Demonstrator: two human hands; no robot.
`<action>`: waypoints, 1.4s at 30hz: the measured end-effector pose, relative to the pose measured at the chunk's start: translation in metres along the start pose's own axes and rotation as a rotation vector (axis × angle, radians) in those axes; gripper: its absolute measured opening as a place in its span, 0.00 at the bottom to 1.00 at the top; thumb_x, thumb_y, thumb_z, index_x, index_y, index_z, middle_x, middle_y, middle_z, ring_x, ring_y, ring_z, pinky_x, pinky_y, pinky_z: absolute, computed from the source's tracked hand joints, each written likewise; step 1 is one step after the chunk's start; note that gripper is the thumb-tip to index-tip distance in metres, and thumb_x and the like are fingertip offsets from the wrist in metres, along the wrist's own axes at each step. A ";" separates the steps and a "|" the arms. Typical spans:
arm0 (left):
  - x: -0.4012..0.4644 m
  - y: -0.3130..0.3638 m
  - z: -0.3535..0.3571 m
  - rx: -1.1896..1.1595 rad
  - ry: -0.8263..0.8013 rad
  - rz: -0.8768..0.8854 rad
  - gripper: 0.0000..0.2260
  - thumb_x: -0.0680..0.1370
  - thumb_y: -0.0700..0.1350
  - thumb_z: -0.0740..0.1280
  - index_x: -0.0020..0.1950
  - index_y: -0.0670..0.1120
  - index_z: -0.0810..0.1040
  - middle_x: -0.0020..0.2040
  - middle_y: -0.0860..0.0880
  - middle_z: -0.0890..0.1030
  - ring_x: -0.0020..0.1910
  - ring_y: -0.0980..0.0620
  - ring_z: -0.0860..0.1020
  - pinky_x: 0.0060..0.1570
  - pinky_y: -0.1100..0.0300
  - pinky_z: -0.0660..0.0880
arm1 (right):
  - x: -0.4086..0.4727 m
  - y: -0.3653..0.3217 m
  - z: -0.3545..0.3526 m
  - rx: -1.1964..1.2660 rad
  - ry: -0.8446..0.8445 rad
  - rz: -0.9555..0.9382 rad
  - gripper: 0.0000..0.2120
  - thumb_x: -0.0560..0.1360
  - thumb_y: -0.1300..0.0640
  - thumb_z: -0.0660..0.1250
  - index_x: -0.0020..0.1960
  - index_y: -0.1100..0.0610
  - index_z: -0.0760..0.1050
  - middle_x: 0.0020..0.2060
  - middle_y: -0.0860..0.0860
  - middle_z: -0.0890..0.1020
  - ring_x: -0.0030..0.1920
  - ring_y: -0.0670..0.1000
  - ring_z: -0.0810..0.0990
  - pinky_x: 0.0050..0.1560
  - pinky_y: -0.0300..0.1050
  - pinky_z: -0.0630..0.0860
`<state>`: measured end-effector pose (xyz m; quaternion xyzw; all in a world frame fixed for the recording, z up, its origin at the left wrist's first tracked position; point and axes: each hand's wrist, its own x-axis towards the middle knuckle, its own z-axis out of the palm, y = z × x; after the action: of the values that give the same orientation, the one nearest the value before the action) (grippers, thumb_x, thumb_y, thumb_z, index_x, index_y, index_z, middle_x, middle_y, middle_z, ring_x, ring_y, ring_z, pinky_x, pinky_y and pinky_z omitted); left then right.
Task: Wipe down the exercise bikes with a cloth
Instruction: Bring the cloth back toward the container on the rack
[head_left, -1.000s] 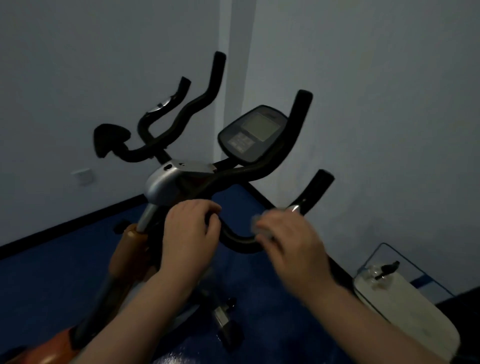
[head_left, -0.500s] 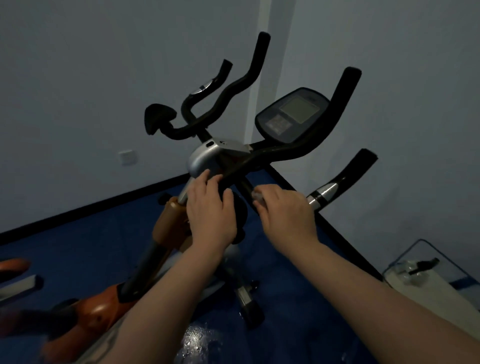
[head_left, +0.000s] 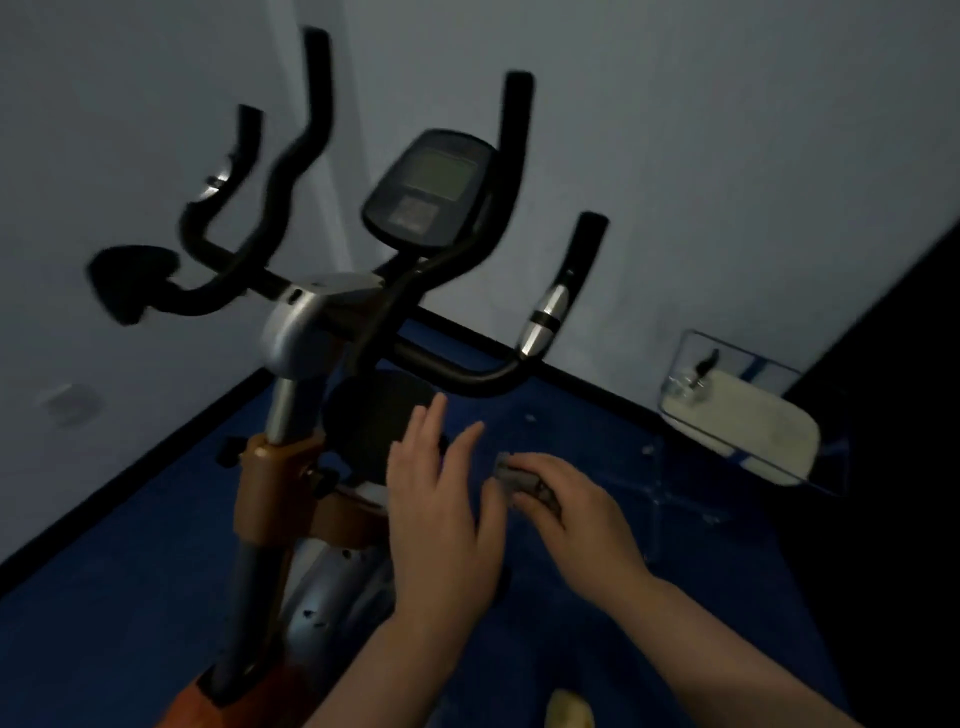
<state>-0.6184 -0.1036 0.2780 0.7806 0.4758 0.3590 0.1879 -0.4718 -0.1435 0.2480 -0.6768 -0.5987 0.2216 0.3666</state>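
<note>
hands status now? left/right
Left hand: open, fingers straight, holding nothing.
Right hand: curled round a small grey cloth.

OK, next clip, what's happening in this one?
A person is standing over an orange-framed exercise bike in a dim room with a blue floor. The right hand grips a small grey folded cloth, held low in front of the bike and below the black handlebars. The left hand is beside it, fingers straight, holding nothing. Neither hand touches the handlebars or the console at this moment.
</note>
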 end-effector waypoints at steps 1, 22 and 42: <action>-0.005 0.003 0.003 -0.007 0.000 0.024 0.18 0.76 0.44 0.65 0.66 0.49 0.72 0.76 0.48 0.61 0.77 0.49 0.51 0.76 0.49 0.48 | -0.012 0.007 -0.003 0.011 0.018 0.060 0.16 0.78 0.56 0.66 0.65 0.46 0.73 0.60 0.39 0.77 0.58 0.40 0.76 0.58 0.44 0.77; -0.003 0.151 0.261 -0.183 -0.663 0.126 0.15 0.78 0.44 0.64 0.64 0.52 0.73 0.66 0.59 0.70 0.65 0.60 0.68 0.61 0.69 0.61 | -0.120 0.222 -0.207 0.010 0.275 0.561 0.12 0.78 0.53 0.65 0.60 0.42 0.74 0.55 0.37 0.76 0.54 0.39 0.76 0.53 0.32 0.74; 0.129 0.175 0.458 -0.202 -0.879 -0.176 0.13 0.77 0.40 0.64 0.61 0.47 0.75 0.60 0.49 0.77 0.60 0.51 0.74 0.61 0.57 0.70 | -0.013 0.396 -0.263 0.049 0.281 0.924 0.08 0.77 0.50 0.66 0.55 0.41 0.76 0.52 0.51 0.77 0.48 0.47 0.78 0.51 0.44 0.76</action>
<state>-0.1360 -0.0521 0.1307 0.7933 0.3780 0.0210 0.4767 -0.0234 -0.2220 0.1113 -0.8864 -0.1748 0.2816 0.3231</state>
